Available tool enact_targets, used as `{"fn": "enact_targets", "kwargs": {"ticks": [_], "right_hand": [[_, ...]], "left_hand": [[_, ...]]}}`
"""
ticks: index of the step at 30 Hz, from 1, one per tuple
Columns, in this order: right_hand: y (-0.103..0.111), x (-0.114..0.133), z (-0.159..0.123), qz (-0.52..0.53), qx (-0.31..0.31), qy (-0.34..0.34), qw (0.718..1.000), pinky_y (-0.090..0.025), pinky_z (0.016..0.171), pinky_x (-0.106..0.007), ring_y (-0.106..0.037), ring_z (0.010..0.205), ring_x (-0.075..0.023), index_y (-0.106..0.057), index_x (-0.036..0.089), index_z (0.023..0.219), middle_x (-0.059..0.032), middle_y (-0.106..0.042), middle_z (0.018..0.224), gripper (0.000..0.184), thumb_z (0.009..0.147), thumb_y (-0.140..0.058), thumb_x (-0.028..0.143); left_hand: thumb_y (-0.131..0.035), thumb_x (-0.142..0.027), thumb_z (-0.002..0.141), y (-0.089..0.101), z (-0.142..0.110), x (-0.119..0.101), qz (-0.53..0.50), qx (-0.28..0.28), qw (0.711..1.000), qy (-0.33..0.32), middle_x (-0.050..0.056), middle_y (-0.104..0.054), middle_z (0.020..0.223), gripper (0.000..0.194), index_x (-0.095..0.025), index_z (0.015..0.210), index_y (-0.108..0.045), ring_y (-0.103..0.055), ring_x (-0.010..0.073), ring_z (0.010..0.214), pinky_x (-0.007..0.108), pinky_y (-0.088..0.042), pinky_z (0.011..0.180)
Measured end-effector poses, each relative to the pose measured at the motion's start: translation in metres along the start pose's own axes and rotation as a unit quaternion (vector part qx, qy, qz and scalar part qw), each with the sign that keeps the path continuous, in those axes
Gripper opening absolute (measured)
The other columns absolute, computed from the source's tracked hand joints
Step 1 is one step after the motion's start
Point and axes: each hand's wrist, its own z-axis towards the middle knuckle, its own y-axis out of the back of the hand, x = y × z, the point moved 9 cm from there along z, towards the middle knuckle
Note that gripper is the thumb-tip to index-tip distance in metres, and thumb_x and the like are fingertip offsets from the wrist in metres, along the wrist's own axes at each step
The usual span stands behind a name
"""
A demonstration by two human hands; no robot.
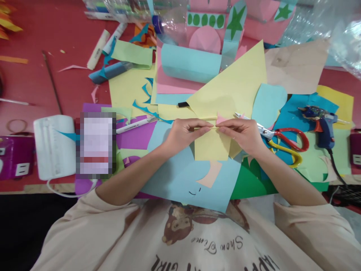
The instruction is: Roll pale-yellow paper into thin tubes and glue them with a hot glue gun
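A large pale yellow paper sheet (pixel 234 86) lies folded over the pile in the middle of the table. My left hand (pixel 183 131) and my right hand (pixel 242 133) both pinch its fold line, fingertips nearly meeting at the centre. The folded flap hangs toward me over a light blue sheet (pixel 180 177). A small pink scrap peeks up at the fold between my fingers.
Red-and-yellow scissors (pixel 284 141) lie just right of my right hand. A blue glue gun (pixel 321 124) sits further right. A light blue paper roll (pixel 190 62), markers (pixel 97 49), a white box (pixel 53 145) and many coloured paper scraps cover the red table (pixel 42 86).
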Motion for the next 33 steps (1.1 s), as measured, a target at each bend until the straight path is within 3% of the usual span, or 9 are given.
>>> {"fn": "enact_targets", "kwargs": {"ticks": [14, 26, 33], "right_hand": [[0.001, 0.001, 0.001, 0.020, 0.006, 0.008, 1.000, -0.058, 0.071, -0.030, -0.070, 0.075, -0.0159, -0.078, 0.024, 0.079, -0.0011, -0.076, 0.081, 0.008, 0.073, -0.073, 0.026], [-0.004, -0.005, 0.000, 0.002, 0.010, -0.001, 1.000, -0.053, 0.063, -0.028, -0.066, 0.071, -0.0145, -0.075, 0.021, 0.082, -0.0033, -0.074, 0.082, 0.014, 0.076, -0.071, 0.032], [-0.004, 0.001, -0.001, 0.004, 0.011, 0.015, 1.000, -0.052, 0.064, -0.027, -0.065, 0.071, -0.0137, -0.074, 0.021, 0.078, -0.0017, -0.074, 0.079, 0.008, 0.077, -0.070, 0.028]], "left_hand": [[-0.070, -0.038, 0.077, 0.000, 0.002, 0.002, 0.006, 0.009, 0.999, 0.030, 0.005, -0.077, 0.087, 0.022, -0.019, 0.087, -0.077, -0.072, 0.0164, 0.077, 0.022, -0.057, 0.065], [-0.067, -0.038, 0.081, -0.001, -0.001, -0.008, 0.035, -0.001, 0.999, -0.026, 0.004, -0.077, 0.088, 0.022, -0.018, 0.087, -0.076, -0.071, 0.0139, 0.081, 0.019, -0.055, 0.069], [-0.065, -0.048, 0.080, -0.004, 0.000, -0.003, 0.043, 0.026, 0.999, 0.010, 0.006, -0.077, 0.087, 0.033, -0.018, 0.087, -0.075, -0.071, 0.0155, 0.080, 0.019, -0.054, 0.064]]}}
